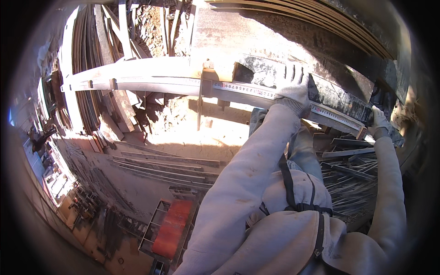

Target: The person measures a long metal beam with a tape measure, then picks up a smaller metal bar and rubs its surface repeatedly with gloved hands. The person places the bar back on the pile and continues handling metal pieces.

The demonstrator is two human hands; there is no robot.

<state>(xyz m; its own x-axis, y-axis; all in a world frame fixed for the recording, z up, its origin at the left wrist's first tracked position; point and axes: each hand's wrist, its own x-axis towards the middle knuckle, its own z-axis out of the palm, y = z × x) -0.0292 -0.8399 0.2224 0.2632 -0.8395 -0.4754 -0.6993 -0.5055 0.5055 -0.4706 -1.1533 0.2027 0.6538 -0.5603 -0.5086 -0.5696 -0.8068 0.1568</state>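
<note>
My left hand (293, 87), in a pale glove, lies on a dark, worn board (337, 94), its fingers stretched across the top face. The palm is near the rail's front edge. At the board's right end my right hand (380, 123), also gloved, has its fingers bent round the edge; their tips are partly hidden. Under and in front of the board runs a long rail (247, 89) with a measuring scale along it. A wooden block (212, 74) stands on the rail left of the board, beside a small upright bar (199, 107).
Stacked thin panels (311, 20) lie beyond the rail. Long wooden strips (89, 41) and scraps stand at far left. Loose slats (169, 165) lie on the floor, near a red-topped metal frame (172, 229). A heap of thin offcuts (350, 183) is below the rail at right.
</note>
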